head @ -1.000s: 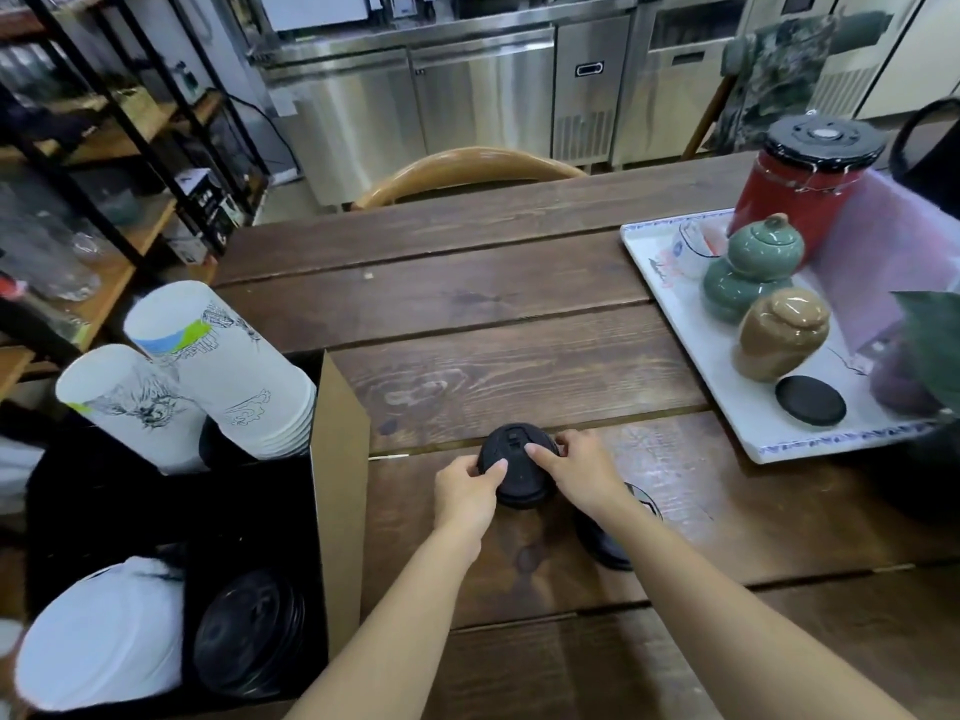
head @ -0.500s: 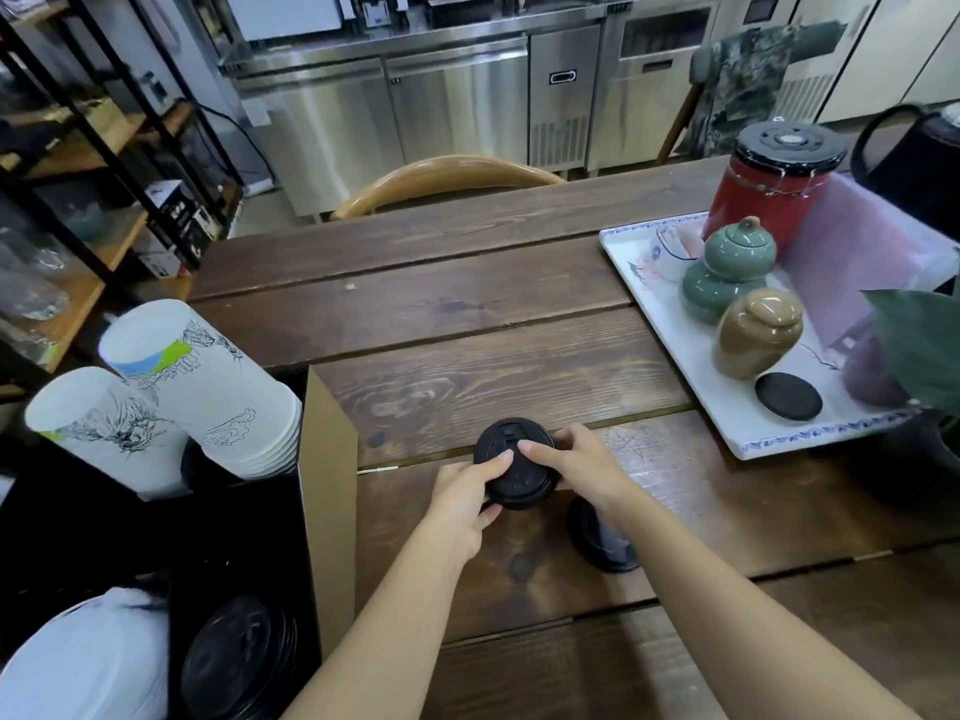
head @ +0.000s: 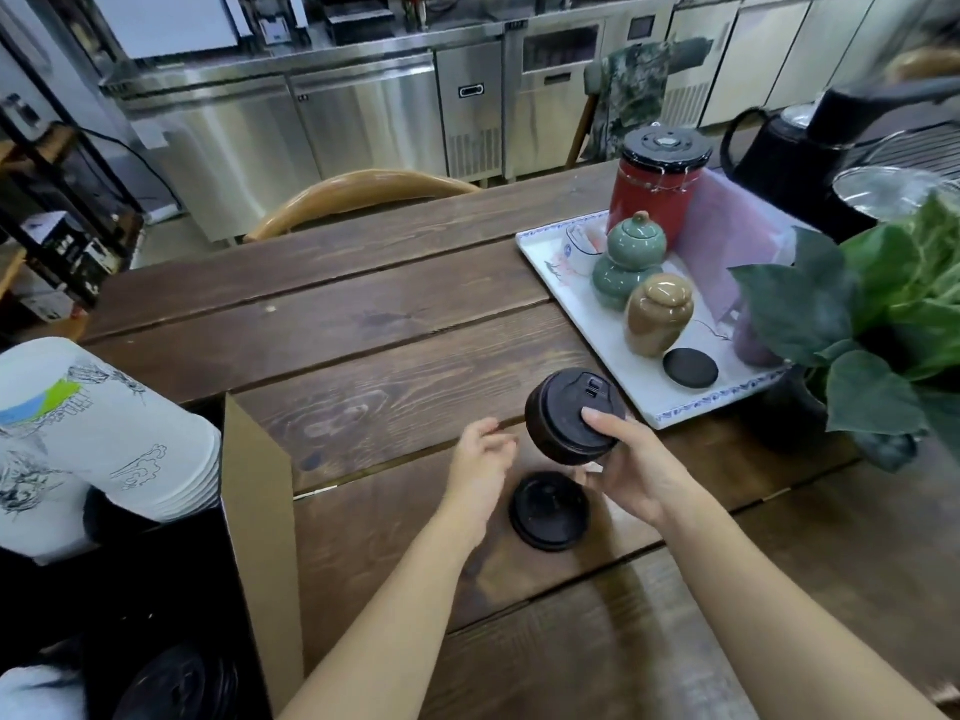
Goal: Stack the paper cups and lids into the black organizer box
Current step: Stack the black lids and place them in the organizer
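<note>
Stack of black lids (head: 570, 415) pinched by right hand (head: 631, 472) above the wooden table (head: 363, 330), left hand (head: 480, 467) spread empty beside it, one black lid (head: 549, 510) laid on the table below.

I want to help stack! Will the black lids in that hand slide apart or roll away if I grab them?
Probably not slide apart: the stack of black lids looks nested, held by the right hand alone. Likely light, thin plastic. Round, so on edge it might roll; the lid on the table lies flat.

Café back area (stainless undercounter fridges (head: 363, 122), takeaway cups (head: 93, 439)).
</note>
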A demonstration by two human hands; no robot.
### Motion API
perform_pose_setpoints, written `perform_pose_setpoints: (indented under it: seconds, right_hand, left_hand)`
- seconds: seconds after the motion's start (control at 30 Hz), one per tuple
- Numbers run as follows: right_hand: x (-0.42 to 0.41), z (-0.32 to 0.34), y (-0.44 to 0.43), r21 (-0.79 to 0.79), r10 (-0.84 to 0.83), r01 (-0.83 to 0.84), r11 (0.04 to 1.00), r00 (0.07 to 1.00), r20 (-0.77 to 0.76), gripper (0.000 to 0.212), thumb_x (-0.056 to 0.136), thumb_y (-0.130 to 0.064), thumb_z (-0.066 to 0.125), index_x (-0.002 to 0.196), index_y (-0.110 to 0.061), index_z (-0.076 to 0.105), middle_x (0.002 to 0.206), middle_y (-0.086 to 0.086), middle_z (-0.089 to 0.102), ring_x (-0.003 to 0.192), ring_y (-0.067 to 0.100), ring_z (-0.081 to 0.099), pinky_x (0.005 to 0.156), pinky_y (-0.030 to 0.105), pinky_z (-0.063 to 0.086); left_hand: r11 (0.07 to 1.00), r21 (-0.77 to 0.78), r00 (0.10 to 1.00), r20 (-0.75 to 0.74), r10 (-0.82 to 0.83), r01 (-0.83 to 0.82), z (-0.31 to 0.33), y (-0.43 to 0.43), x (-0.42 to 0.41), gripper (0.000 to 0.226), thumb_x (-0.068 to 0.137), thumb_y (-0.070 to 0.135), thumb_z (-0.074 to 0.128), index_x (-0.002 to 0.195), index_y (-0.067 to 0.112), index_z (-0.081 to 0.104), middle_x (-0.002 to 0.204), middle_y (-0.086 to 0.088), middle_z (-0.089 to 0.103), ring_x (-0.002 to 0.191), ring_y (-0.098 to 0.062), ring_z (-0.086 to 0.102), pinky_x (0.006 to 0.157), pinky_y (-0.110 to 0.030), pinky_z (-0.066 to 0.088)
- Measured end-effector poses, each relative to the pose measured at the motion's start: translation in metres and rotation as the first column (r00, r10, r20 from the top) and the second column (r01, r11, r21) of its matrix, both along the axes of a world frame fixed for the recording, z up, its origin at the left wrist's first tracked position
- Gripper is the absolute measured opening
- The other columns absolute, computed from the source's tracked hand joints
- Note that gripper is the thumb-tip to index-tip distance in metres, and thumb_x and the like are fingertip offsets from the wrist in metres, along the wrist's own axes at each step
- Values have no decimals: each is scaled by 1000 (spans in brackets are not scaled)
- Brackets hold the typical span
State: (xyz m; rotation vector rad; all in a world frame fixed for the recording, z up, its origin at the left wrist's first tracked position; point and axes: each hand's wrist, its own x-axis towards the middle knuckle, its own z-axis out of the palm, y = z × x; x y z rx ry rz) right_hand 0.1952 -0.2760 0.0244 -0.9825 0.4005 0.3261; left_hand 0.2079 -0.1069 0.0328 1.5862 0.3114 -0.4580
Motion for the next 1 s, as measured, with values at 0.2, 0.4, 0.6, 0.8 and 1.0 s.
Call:
perform_pose_setpoints:
  seconds: [0.2, 0.4, 0.6, 0.8, 1.0]
  right_hand:
    - [-15, -6, -26, -10, -80, 80, 997, 997, -3, 53, 68, -24, 72, 119, -11, 59, 91, 9, 57, 59, 21, 51, 50, 30, 41]
    - [-24, -13, -33, 77, -141, 144, 986, 989, -49, 28, 70, -20, 70, 98, -18, 66, 84, 1, 68, 75, 19, 59, 62, 28, 44]
    - [-23, -20, -24, 59, -87, 90, 994, 995, -47, 41, 67, -25, 74, 107, -18, 65, 92, 2, 69, 78, 17, 62, 66, 30, 43]
    - [-23, -23, -17, -5, 36, -36, 999, 997, -75, 41, 68, -24, 74, 106, -15, 64, 92, 6, 66, 74, 19, 61, 56, 28, 46]
    - [-31, -19, -6, -253, 407, -431, 866, 902, -143, 55, 66, -22, 75, 118, -14, 60, 100, 3, 68, 79, 14, 64, 52, 21, 49]
  left_hand:
    - [298, 762, 504, -43, -863, 575, -32, -15, -24, 74, 85, 17, 61, 143, 44, 24, 161, 5, 3, 148, -23, -5, 116, -49, 8]
    - [139, 926, 569, -93, -817, 352, -39, -12, -31, 69, 83, 46, 62, 142, 37, 29, 150, -2, 28, 134, -30, 27, 103, -46, 30]
    - [77, 977, 828, -125, -547, 199, -38, -13, -50, 90, 73, 83, 27, 127, 14, 44, 127, -8, 48, 118, -28, 46, 95, -42, 34]
    - [701, 708, 993, 0, -117, 83, -42, 14, -48, 58, 92, 55, 34, 128, 12, 48, 135, -8, 44, 125, -26, 43, 102, -40, 38]
    - [894, 428, 969, -131, 207, -133, -36, 23, -54, 33, 94, 46, 39, 102, 17, 52, 114, -5, 55, 102, -26, 56, 97, -44, 48]
